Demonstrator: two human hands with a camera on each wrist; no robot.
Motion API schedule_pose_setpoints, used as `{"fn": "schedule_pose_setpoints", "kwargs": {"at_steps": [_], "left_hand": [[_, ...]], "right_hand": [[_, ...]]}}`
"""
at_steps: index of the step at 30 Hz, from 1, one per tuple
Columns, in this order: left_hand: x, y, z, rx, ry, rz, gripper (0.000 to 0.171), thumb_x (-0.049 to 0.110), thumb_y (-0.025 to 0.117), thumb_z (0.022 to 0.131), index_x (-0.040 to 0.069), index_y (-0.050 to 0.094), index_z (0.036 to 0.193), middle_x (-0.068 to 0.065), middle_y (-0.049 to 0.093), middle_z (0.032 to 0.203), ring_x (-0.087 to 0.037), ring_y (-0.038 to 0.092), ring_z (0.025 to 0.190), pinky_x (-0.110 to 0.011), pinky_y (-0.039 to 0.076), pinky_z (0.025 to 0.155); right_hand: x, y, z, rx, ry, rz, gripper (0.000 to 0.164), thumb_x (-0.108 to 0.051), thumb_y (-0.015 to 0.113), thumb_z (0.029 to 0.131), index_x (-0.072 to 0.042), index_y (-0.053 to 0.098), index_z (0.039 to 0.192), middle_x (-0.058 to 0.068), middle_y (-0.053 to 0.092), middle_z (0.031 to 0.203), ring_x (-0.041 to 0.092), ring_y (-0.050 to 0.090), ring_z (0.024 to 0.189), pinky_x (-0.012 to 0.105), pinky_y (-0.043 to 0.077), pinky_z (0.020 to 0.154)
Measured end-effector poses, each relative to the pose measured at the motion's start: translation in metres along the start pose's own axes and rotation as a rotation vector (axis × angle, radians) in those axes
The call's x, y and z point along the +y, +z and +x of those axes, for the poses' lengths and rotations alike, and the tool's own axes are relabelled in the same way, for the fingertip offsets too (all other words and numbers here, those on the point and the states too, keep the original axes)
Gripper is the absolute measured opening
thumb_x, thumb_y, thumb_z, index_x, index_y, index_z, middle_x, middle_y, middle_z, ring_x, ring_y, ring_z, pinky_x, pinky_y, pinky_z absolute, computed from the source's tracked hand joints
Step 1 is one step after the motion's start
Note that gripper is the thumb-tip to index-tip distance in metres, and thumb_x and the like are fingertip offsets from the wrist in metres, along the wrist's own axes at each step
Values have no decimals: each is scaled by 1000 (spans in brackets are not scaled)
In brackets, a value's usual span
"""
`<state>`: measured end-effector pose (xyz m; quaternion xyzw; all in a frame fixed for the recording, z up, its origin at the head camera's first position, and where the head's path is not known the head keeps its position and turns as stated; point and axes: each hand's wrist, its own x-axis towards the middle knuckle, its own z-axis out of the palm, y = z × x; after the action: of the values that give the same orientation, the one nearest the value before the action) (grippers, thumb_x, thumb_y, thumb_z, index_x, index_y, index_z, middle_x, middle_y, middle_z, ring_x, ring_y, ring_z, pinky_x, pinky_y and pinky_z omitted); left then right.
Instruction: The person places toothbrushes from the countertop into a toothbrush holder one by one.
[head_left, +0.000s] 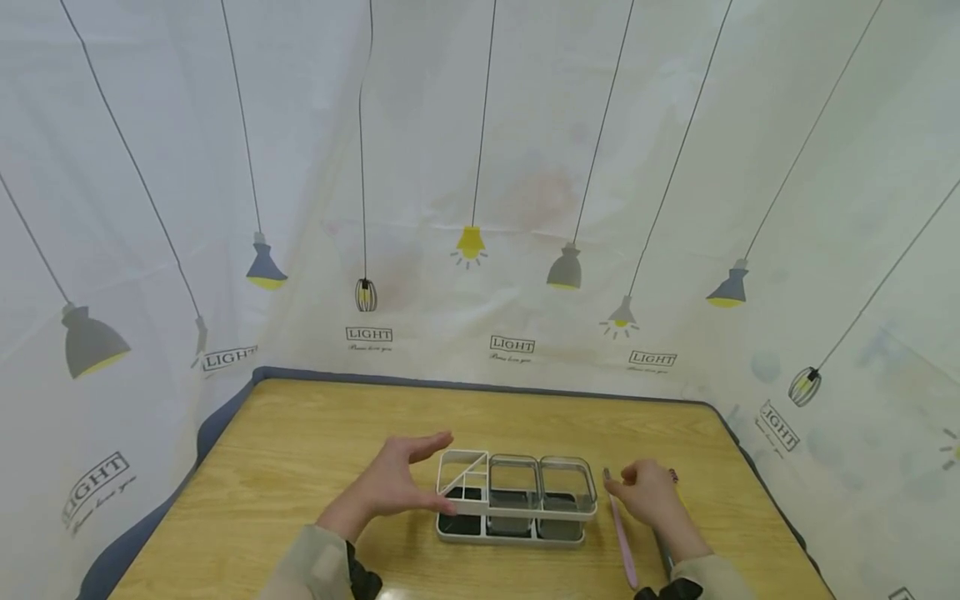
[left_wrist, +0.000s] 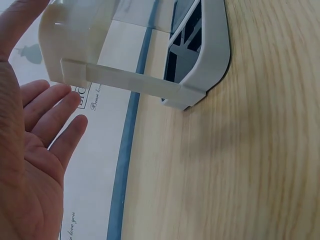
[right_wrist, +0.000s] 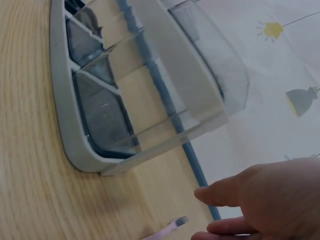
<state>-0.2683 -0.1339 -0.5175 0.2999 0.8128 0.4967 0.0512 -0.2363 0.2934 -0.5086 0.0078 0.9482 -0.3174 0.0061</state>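
A two-level toothbrush holder-like organizer (head_left: 517, 510) stands on the table, with a white frame, clear cups in its upper level and dark openings in its base. My left hand (head_left: 397, 479) is spread at its left end, thumb tip right at the upper frame. In the left wrist view, the fingers (left_wrist: 52, 112) are extended beside the organizer's side post (left_wrist: 132, 82). To the organizer's right, my right hand (head_left: 648, 493) has loosely bent fingers and thumb apart, holding nothing visible. Below it lies a pink toothbrush (head_left: 622, 542), its bristled head showing in the right wrist view.
A dark grey stick (head_left: 664, 557) lies partly under the right forearm. A small red-and-dark tip (head_left: 673, 476) shows just behind the right hand. The wooden table (head_left: 330, 417) ends at a blue edge against a white curtain (head_left: 450, 125) printed with lamps.
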Motion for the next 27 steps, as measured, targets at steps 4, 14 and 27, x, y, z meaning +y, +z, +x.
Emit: {"fn": "schedule_pose_setpoints", "kwargs": {"at_steps": [4, 14, 27], "left_hand": [[0, 3, 1, -12, 1, -35, 105, 39, 101, 71, 6, 50, 157, -8, 56, 154, -28, 51, 143, -52, 43, 116], [-2, 6, 3, -28, -6, -116, 101, 33, 101, 73, 4, 51, 156, -14, 57, 152, -36, 52, 141, -59, 43, 113], [-4, 11, 5, -23, -48, -133, 91, 34, 100, 74, 7, 59, 151, -19, 56, 152, -40, 57, 136, -58, 47, 110]], "right_hand": [[7, 8, 3, 18, -2, -3, 42, -16, 80, 93, 21, 67, 107, 28, 72, 99, 40, 71, 91, 49, 62, 75], [10, 15, 9, 14, 61, -26, 36, -16, 81, 92, 16, 68, 102, 21, 72, 94, 31, 70, 84, 44, 61, 71], [17, 27, 16, 10, 85, 0, 27, -12, 80, 91, 12, 68, 93, 16, 70, 88, 30, 67, 83, 46, 60, 73]]}}
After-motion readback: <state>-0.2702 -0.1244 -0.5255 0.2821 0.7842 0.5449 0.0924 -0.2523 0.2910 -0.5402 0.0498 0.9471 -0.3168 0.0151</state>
